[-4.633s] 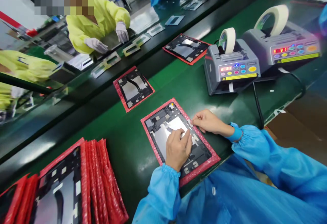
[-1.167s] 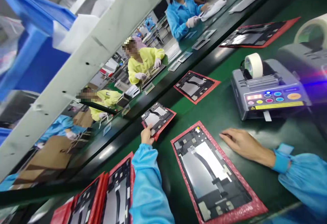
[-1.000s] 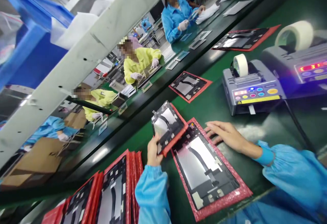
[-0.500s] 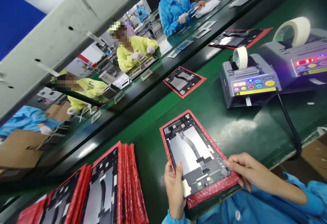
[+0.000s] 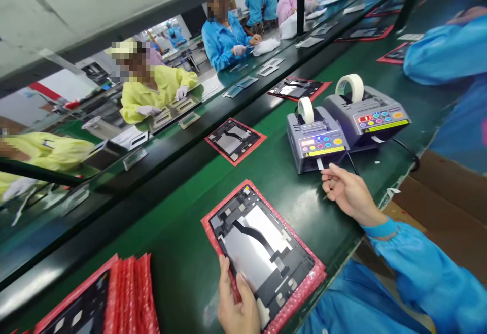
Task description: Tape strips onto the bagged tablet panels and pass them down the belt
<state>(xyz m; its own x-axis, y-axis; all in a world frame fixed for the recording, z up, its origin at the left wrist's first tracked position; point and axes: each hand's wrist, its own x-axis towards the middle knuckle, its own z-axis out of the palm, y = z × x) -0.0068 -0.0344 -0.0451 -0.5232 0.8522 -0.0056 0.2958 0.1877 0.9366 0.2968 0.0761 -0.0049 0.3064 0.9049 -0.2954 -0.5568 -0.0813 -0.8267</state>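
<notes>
A tablet screen assembly [image 5: 262, 253], dark-framed with a silver middle and a black ribbon cable, lies on a red bubble-wrap sleeve [image 5: 304, 289] in front of me. My left hand [image 5: 238, 301] grips its near left edge, thumb on top and fingers along the side. To the right, my right hand [image 5: 350, 196] is closed in a pinch at the short white tape strip [image 5: 319, 163] that sticks out of the nearer grey tape dispenser [image 5: 317, 141]. The pinching fingertips partly cover the strip's end.
A second tape dispenser [image 5: 375, 115] stands behind the first. Red-sleeved screen assemblies [image 5: 232, 141] lie farther up the green bench. A stack of red sleeves [image 5: 133, 293] is at lower left. Co-workers sit across the line, and a blue sleeve [image 5: 449, 49] reaches in at right.
My right hand has left the assembly's right edge and moved up to the dispenser's tape strip. My left hand stays on the assembly. The view has turned rightward.
</notes>
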